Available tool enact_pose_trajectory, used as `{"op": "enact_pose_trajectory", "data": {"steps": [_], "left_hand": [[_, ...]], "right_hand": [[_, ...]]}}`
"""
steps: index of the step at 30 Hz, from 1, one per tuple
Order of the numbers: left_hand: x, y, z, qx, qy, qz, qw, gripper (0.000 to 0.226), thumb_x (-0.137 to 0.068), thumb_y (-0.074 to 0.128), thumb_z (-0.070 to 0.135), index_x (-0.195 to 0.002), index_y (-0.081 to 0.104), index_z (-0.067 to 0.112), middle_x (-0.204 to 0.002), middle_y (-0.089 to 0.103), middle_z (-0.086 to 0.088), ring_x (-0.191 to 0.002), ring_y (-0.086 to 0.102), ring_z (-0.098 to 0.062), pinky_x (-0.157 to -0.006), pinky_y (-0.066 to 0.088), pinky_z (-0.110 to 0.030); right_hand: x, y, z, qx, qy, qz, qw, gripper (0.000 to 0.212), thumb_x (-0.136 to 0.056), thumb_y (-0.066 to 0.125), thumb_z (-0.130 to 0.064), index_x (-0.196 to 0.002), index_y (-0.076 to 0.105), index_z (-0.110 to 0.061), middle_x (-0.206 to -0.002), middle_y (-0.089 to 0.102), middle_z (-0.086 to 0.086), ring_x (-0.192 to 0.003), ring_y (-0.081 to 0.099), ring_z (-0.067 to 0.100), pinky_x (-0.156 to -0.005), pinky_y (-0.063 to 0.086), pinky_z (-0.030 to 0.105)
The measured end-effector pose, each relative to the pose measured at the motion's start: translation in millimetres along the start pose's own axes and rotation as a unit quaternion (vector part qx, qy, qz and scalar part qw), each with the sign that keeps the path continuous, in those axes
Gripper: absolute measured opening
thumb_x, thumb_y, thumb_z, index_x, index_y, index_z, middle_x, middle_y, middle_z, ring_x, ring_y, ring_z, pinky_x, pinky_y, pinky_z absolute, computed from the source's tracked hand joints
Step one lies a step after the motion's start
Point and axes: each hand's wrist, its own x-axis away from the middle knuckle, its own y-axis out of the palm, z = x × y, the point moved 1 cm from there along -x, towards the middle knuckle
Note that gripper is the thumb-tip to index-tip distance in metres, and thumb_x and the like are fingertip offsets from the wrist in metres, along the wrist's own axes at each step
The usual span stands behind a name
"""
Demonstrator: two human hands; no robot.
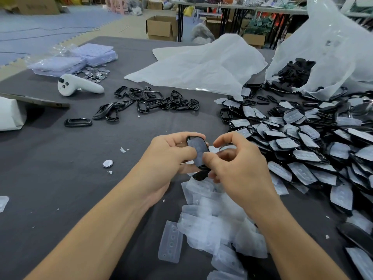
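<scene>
Translucent silicone pads are heaped nearest the body, under both forearms. Risk: an arm sweep drags pads off the near edge of the bench.

Just above the heap, the black shell is held off the bench between both hands, pale pad face up.
- Left hand: fingers curled round the shell's left edge, thumb on its face.
- Right hand: thumb pressing the pad's lower edge, lower fingers curled underneath, forefinger hooked clear above.

I can't tell if the pad is going in or coming out. Likely failures:
- Thumb force off-centre, so the pad creases or seats skewed.
- Grip sits on the shell edges only, so a slip drops it into the heap, where it's hard to spot.
- A second black piece sits right under the right hand and could get knocked or mixed in.

A loose coin cell lies to the left, well apart; easy to lose.

The big spread of padded shells on the right comes close to the right wrist. Risk: done and undone parts blend, since nothing divides them.

Mid-bench, the black frames are tangled, so pulling one may drag others.

Further back are a white controller and a plastic bag, neither in the way.
</scene>
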Motion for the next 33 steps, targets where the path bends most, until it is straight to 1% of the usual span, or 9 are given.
{"op": "enact_pose_trajectory", "data": {"steps": [4, 7, 10, 16, 19, 21, 25, 28, 33], "left_hand": [[-0.4, -2.1, 0.0, -0.037, 0.005, 0.007, 0.999, 0.037, -0.092, 0.057, -0.013, -0.107, 0.078, 0.013, -0.099, 0.080, -0.011, -0.076, 0.073, -0.016, -0.062, 0.058, -0.022], [0.3, -5.2, 1.4, -0.049, -0.003, 0.019, 0.999, 0.026, -0.094, 0.062, -0.002, -0.101, 0.082, 0.013, -0.086, 0.078, -0.006, -0.067, 0.070, -0.013, -0.064, 0.061, -0.024], [0.7, -8.0, 3.4, -0.071, -0.010, 0.023, 0.997, 0.024, -0.095, 0.062, 0.006, -0.089, 0.084, 0.014, -0.085, 0.080, -0.012, -0.067, 0.071, -0.014, -0.063, 0.060, -0.024], [0.6, -4.8, 2.2, -0.083, 0.006, 0.052, 0.995, 0.022, -0.095, 0.062, -0.001, -0.090, 0.081, 0.008, -0.079, 0.079, -0.014, -0.062, 0.071, -0.015, -0.059, 0.058, -0.023], [-1.2, -1.8, -0.3, -0.068, 0.025, 0.078, 0.994, 0.020, -0.096, 0.063, -0.002, -0.091, 0.079, 0.008, -0.075, 0.078, -0.011, -0.057, 0.068, -0.012, -0.055, 0.056, -0.021], [-2.3, -0.9, -2.2, -0.061, 0.023, 0.078, 0.995, 0.018, -0.096, 0.064, -0.002, -0.094, 0.079, 0.008, -0.073, 0.077, -0.009, -0.057, 0.069, -0.012, -0.054, 0.056, -0.021], [-2.1, -6.8, -1.8, -0.147, 0.065, 0.062, 0.985, 0.024, -0.091, 0.069, 0.000, -0.106, 0.080, 0.016, -0.078, 0.078, -0.011, -0.060, 0.066, -0.016, -0.062, 0.058, -0.028], [-1.3, -10.7, 1.7, -0.196, 0.085, 0.028, 0.977, 0.027, -0.085, 0.073, -0.002, -0.098, 0.082, 0.020, -0.071, 0.074, -0.016, -0.056, 0.059, -0.016, -0.061, 0.053, -0.024], [0.2, -5.0, -1.0, -0.220, 0.107, 0.078, 0.967, 0.026, -0.081, 0.075, 0.001, -0.086, 0.082, 0.025, -0.063, 0.074, -0.007, -0.051, 0.061, -0.016, -0.053, 0.053, -0.024]], "right_hand": [[-0.7, 3.0, 2.0, -0.004, -0.009, -0.010, 1.000, 0.018, -0.084, 0.077, -0.024, -0.088, 0.062, -0.034, -0.062, 0.073, -0.003, -0.048, 0.064, 0.011, -0.056, 0.050, 0.032], [-3.3, 0.4, 1.9, -0.007, -0.016, -0.009, 1.000, 0.016, -0.085, 0.077, -0.020, -0.085, 0.068, -0.033, -0.063, 0.073, -0.001, -0.053, 0.066, 0.020, -0.058, 0.055, 0.038], [-3.0, -1.1, 2.2, -0.010, -0.026, -0.015, 1.000, 0.012, -0.085, 0.076, -0.018, -0.083, 0.071, -0.029, -0.065, 0.073, -0.001, -0.058, 0.068, 0.027, -0.059, 0.056, 0.040], [-3.6, 0.5, 0.9, -0.048, -0.031, -0.022, 0.998, 0.014, -0.085, 0.074, -0.013, -0.082, 0.072, -0.026, -0.066, 0.072, 0.002, -0.055, 0.063, 0.027, -0.060, 0.055, 0.044], [-1.6, 4.6, -0.1, -0.074, -0.026, -0.034, 0.996, 0.013, -0.079, 0.075, -0.025, -0.087, 0.069, -0.033, -0.067, 0.072, 0.001, -0.057, 0.066, 0.028, -0.060, 0.057, 0.047], [-1.2, 5.7, 0.5, -0.057, -0.029, -0.037, 0.997, 0.017, -0.076, 0.074, -0.028, -0.089, 0.066, -0.036, -0.066, 0.073, 0.000, -0.055, 0.066, 0.023, -0.059, 0.057, 0.044], [-4.2, 1.5, 1.6, -0.082, -0.013, -0.046, 0.995, 0.021, -0.083, 0.076, -0.010, -0.085, 0.068, -0.030, -0.062, 0.071, 0.003, -0.049, 0.059, 0.015, -0.049, 0.048, 0.031], [-4.7, -1.9, 0.5, -0.114, 0.006, -0.069, 0.991, 0.025, -0.083, 0.076, -0.001, -0.080, 0.070, -0.025, -0.059, 0.069, 0.003, -0.046, 0.057, 0.014, -0.045, 0.044, 0.026], [-4.2, -2.0, -0.7, -0.152, 0.018, -0.069, 0.986, 0.033, -0.083, 0.073, 0.007, -0.074, 0.072, -0.024, -0.057, 0.067, 0.004, -0.045, 0.055, 0.016, -0.043, 0.043, 0.023]]}}
